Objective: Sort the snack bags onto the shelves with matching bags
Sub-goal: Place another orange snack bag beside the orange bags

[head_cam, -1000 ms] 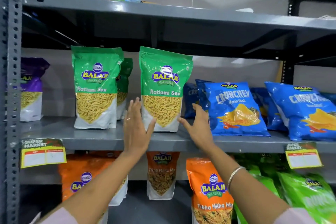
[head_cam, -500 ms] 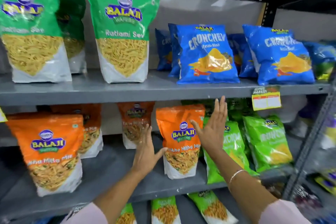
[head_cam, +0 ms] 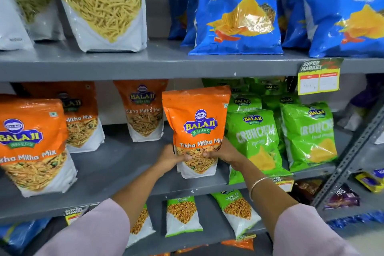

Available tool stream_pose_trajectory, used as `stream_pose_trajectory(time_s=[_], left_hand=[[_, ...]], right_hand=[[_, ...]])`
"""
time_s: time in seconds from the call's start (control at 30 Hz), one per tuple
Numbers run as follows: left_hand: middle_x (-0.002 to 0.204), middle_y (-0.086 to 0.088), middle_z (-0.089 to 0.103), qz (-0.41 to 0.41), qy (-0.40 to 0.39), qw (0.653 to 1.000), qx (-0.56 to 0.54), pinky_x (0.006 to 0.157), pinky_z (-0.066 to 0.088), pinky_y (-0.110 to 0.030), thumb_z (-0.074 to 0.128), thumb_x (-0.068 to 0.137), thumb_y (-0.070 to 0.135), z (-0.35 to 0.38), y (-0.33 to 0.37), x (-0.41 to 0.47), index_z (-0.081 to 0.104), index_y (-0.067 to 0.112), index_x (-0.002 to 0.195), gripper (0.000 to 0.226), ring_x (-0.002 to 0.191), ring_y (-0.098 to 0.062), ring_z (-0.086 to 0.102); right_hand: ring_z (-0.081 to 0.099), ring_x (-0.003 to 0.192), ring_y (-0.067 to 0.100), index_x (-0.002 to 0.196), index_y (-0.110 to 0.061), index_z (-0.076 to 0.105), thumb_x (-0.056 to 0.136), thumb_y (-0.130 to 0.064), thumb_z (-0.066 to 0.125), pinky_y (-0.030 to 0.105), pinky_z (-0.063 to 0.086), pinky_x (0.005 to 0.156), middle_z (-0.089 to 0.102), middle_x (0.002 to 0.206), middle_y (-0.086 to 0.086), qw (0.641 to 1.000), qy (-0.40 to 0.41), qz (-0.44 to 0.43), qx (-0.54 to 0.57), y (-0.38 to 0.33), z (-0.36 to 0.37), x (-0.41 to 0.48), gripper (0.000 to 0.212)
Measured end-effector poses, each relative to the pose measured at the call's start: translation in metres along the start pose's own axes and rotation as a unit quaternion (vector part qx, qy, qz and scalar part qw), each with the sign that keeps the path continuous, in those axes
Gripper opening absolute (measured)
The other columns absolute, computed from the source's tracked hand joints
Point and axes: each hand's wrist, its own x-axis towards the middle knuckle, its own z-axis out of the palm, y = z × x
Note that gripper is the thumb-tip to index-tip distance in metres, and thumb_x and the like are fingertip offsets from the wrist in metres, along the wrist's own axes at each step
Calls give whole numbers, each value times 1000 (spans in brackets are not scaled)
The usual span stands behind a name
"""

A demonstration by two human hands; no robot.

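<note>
An orange Tikha Mitha Mix bag (head_cam: 197, 122) stands upright at the front of the middle shelf (head_cam: 116, 174). My left hand (head_cam: 170, 157) grips its lower left side and my right hand (head_cam: 225, 155) grips its lower right side. More orange Tikha Mitha Mix bags (head_cam: 31, 143) stand to the left and behind. Green Crunchem bags (head_cam: 255, 137) stand directly to the right, touching the held bag's edge.
The upper shelf (head_cam: 145, 64) carries Ratlami Sev bags (head_cam: 101, 6) and blue Crunchex bags (head_cam: 236, 10). Small green-topped bags (head_cam: 182, 214) stand on the lower shelf. A yellow price tag (head_cam: 319, 77) hangs at the right. A slanted grey rack post (head_cam: 351, 156) rises at far right.
The view dropped from the Ratlami Sev shelf to the orange-bag shelf. Both hands, open and apart before, have closed around the front orange Tikha Mitha Mix bag.
</note>
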Motion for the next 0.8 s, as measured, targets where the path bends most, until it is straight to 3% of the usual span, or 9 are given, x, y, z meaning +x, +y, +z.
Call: stream_pose_trajectory(time_s=[0.07, 0.13, 0.23, 0.33, 0.4, 0.57, 0.73, 0.8], left_hand=[[121, -19, 63, -1, 11, 1000, 3, 54, 46, 1, 74, 72, 5, 0, -1, 0, 61, 1, 113, 43, 84, -11, 61], [120, -21, 64, -5, 19, 1000, -2, 55, 47, 0, 74, 72, 3, -1, -1, -1, 62, -2, 112, 43, 91, -17, 61], [120, -19, 64, -14, 19, 1000, -10, 75, 51, -19, 76, 70, 8, -10, -1, -4, 63, 1, 112, 45, 105, -26, 63], [124, -16, 63, -23, 34, 999, -7, 91, 49, -35, 77, 70, 12, -35, -1, -14, 60, 7, 116, 50, 112, -30, 60], [127, -13, 62, -26, 46, 999, -1, 96, 48, -41, 77, 71, 15, -56, -4, -20, 58, 10, 119, 52, 115, -29, 59], [124, -13, 63, -40, 69, 997, 19, 93, 49, -36, 75, 72, 14, -109, -18, -39, 60, 8, 117, 48, 112, -29, 61], [123, -15, 64, -54, 56, 997, 26, 95, 49, -42, 75, 73, 15, -141, -37, -56, 61, 10, 115, 44, 111, -30, 61], [124, -15, 63, -56, 57, 997, 10, 93, 49, -39, 74, 74, 13, -146, -44, -59, 60, 11, 114, 42, 111, -29, 61]], right_hand=[[61, 88, 3, 116, -13, 45, 66, 12, 72, 22, 54, 79, 63, 100, -1, 1000, 6, 5, 17, 2, -1, 2, 62], [62, 91, 11, 117, -9, 47, 64, 13, 73, 33, 53, 87, 64, 103, 6, 1000, 20, 4, 24, 3, 0, 2, 63], [64, 86, 6, 116, -5, 50, 63, 12, 74, 17, 56, 73, 66, 97, 1, 999, 36, 9, 22, 4, 7, 6, 61], [63, 104, 26, 118, -5, 51, 58, 2, 82, 42, 52, 93, 66, 115, 14, 999, 42, 16, 25, -7, 30, 13, 68], [61, 108, 28, 118, -7, 52, 57, 0, 83, 47, 49, 97, 64, 119, 16, 999, 40, 11, 25, -18, 50, 18, 69], [59, 111, 28, 119, -10, 51, 57, -6, 84, 50, 47, 98, 63, 122, 13, 999, 30, 7, 30, -38, 106, 26, 71], [60, 110, 30, 119, -9, 51, 48, -11, 87, 54, 47, 97, 65, 119, 14, 999, 19, 21, 33, -36, 148, 30, 79], [60, 110, 30, 119, -9, 51, 51, -10, 87, 49, 48, 98, 64, 120, 13, 999, 26, 23, 25, -35, 156, 30, 76]])
